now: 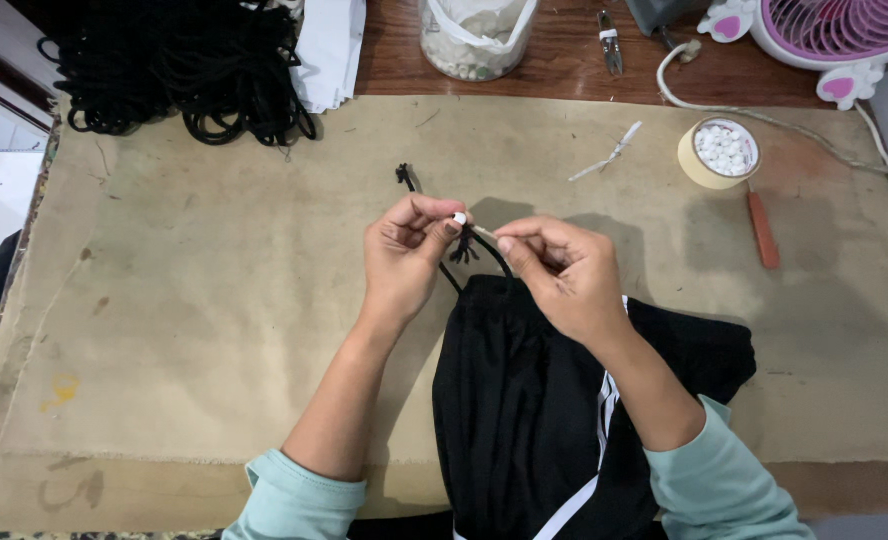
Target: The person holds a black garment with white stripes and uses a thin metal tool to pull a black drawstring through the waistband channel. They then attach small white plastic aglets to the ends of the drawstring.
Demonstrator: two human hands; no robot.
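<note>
My left hand (404, 252) pinches a small white bead (460, 217) on a black drawstring cord (489, 252). My right hand (556, 268) pinches the same cord's end just right of the bead. The cord runs down into the waistband of a black garment with white stripes (524, 400), which lies in front of me on the tan work mat (214, 280). The cord's other knotted end (404, 176) lies on the mat above my left hand.
A pile of black cords (179, 65) sits at the back left. At the back are a clear tub of white beads (476, 38), a tape roll holding white beads (721, 152), snips (610, 42), an orange-handled tool (762, 228) and a pink fan (834, 35).
</note>
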